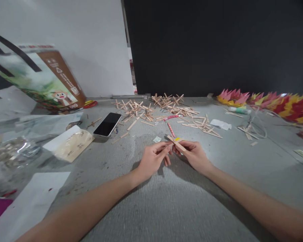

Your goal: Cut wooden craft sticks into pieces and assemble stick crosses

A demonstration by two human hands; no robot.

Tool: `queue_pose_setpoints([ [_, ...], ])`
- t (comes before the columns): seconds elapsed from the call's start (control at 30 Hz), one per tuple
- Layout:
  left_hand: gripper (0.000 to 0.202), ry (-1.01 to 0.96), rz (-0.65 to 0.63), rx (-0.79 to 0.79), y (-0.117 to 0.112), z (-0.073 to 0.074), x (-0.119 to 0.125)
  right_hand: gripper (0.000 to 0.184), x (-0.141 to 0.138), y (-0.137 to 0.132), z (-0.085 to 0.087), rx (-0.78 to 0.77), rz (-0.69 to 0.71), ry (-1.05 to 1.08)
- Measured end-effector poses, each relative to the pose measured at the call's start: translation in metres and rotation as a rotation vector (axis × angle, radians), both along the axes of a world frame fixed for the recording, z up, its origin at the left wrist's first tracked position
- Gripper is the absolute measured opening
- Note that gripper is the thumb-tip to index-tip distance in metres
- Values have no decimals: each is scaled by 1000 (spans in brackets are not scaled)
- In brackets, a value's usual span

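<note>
Two flat wooden craft sticks [179, 146] seem to cross between my hands, just above the grey table. My left hand [151, 158] is closed, with thumb and fingertips pinching the near-left part of the crossed sticks. My right hand [195, 156] grips the other side, thumb on top of the stick. Just beyond my fingers lies a slim pink patterned stick [171, 129], and a small yellow piece [177, 138] shows behind the craft sticks. A small pale printed scrap [157, 139] rests left of them. My fingers hide part of the joint.
Loose craft sticks, many of them crossed [135, 111], are heaped farther back. A phone [107, 125], a tan packet [74, 144] and a printed bag [50, 80] stand or lie leftward. At right are a glue stick [239, 110], a white cable [264, 129] and folded-paper flowers [290, 106].
</note>
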State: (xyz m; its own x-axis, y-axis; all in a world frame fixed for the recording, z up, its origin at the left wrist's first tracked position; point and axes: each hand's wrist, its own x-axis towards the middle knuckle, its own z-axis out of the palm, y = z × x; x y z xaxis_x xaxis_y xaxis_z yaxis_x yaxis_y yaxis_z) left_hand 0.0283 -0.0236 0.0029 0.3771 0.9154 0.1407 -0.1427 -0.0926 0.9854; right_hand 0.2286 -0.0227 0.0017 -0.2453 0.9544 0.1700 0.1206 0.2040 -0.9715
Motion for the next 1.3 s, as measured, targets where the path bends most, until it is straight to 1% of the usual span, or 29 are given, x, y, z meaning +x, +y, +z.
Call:
queue_pose_setpoints([
  [0.13, 44, -4, 8, -32, -1, 1, 1, 38, 0, -1, 1, -16, -20, -19],
  [0.3, 42, 37, 57, 26, -3, -3, 2, 37, -2, -2, 2, -42, -22, -12],
  [0.43, 44, -4, 34, -23, -3, 0, 3, 39, -1, -1, -1, -83, -33, 16],
  [0.6, 43, -14, 19, -20, -2, 3, 3, 43, 0, -1, 0, -49, 47, 16],
  [0.77, 44, 11, 29, -13, -3, 3, 3, 45, -1, -2, 3, -26, 26, -26],
  [1.03, 41, 5, 24, 1, -3, 0, 2, 39, -1, -1, 1, -6, 27, -2],
  [1.3, 43, 17, 37, 9, -4, 2, 2, 41, -1, 0, 1, -9, 18, -15],
])
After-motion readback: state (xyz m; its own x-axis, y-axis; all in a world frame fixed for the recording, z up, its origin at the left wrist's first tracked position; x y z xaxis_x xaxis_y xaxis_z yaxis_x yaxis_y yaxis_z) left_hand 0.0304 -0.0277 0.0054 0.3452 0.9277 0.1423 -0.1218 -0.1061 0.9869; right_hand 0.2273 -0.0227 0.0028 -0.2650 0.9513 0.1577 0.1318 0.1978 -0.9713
